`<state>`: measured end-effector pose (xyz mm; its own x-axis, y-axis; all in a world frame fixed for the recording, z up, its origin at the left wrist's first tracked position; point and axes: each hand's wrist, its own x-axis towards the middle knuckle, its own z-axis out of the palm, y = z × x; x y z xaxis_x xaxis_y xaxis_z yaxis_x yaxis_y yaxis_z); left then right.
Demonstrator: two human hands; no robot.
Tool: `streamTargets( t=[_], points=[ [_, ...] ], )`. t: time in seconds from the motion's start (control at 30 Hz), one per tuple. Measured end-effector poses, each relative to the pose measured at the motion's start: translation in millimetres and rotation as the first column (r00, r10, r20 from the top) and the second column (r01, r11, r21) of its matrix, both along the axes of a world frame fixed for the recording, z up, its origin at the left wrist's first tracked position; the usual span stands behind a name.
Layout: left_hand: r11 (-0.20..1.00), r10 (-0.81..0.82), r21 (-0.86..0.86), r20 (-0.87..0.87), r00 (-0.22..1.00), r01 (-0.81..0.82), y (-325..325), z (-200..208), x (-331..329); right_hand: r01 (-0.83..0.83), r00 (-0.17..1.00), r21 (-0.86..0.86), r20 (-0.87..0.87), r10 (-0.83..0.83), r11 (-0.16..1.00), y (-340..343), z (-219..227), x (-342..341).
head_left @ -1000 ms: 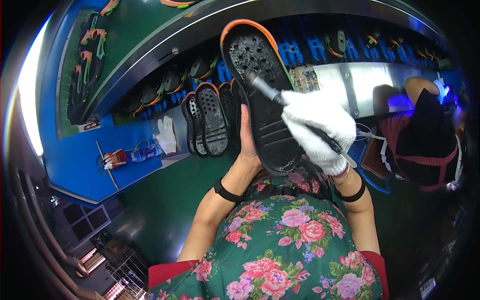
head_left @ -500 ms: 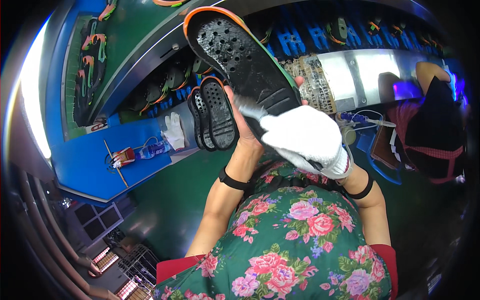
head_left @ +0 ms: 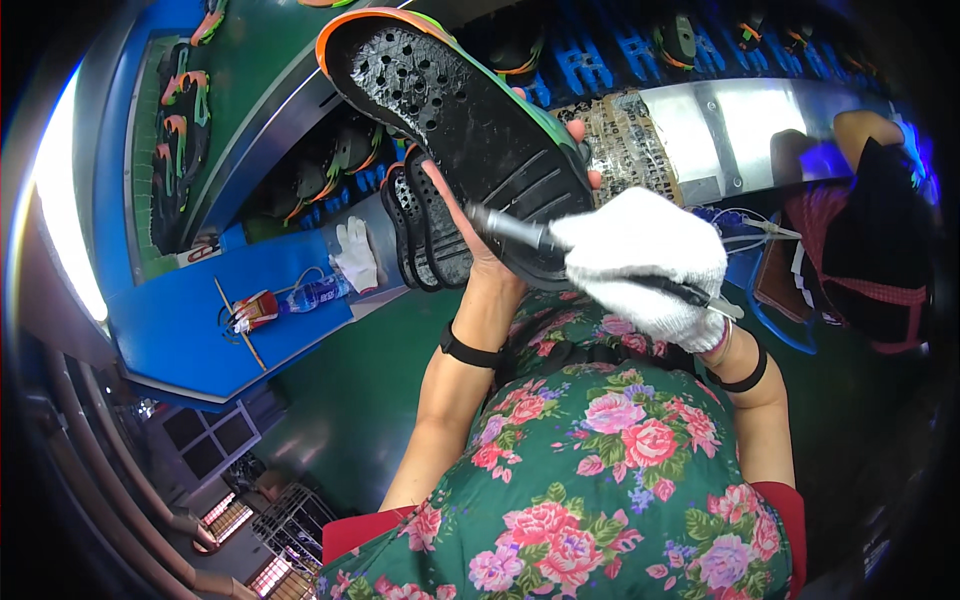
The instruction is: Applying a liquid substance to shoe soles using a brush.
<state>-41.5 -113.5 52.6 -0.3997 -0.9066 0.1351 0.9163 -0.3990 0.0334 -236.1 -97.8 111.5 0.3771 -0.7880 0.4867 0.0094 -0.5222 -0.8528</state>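
Observation:
A black shoe sole [head_left: 480,150] with an orange and green rim is held up at a slant, its holed, glossy inner face toward me. My bare left hand [head_left: 484,252] grips it from beneath, thumb along the left edge and fingertips showing past the right edge. My right hand [head_left: 650,260], in a white knitted glove, is closed around the dark handle of a brush [head_left: 512,229]. The brush's metal collar and blurred tip lie over the lower part of the sole; whether the bristles touch it I cannot tell.
Several more black soles [head_left: 442,262] stand behind my left hand. On the blue table [head_left: 180,325] at left are a white glove [head_left: 356,256], a plastic bottle [head_left: 316,294] and a thin stick [head_left: 240,325]. Soles sit along conveyor racks behind. A co-worker [head_left: 870,240] is at right.
The sole has shifted left and tilted further, covering more of the soles behind it. My right hand has moved to the right and turned, so more of the brush handle shows.

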Motion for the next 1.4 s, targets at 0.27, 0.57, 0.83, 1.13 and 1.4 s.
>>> streamTargets(
  t=[0.27, 0.57, 0.83, 1.13, 1.4],
  points=[
    [0.880, 0.282, 0.095, 0.685, 0.672, -0.465, 10, 8, -25, 0.118, 0.970, -0.215, -0.184, -0.158, 0.970, -18, 5, -1],
    [0.974, 0.118, 0.168, 0.203, 0.972, -0.153, 23, -23, -17, 0.087, 0.995, -0.064, 0.050, -0.083, 0.994, -14, 8, 9],
    [0.996, 0.015, 0.087, 0.060, 0.998, -0.020, 7, 1, -24, 0.144, 0.974, -0.238, -0.136, -0.180, 0.961, 7, 1, 6],
    [0.993, 0.080, 0.074, 0.162, 0.983, -0.093, -5, 2, -26, 0.155, 0.986, -0.118, -0.043, -0.161, 0.981, 16, -15, 1],
    [0.994, 0.088, 0.060, 0.018, 0.996, -0.089, -14, -2, -19, 0.079, 0.993, -0.038, 0.087, -0.075, 0.996, 13, -17, -6]
  ],
)
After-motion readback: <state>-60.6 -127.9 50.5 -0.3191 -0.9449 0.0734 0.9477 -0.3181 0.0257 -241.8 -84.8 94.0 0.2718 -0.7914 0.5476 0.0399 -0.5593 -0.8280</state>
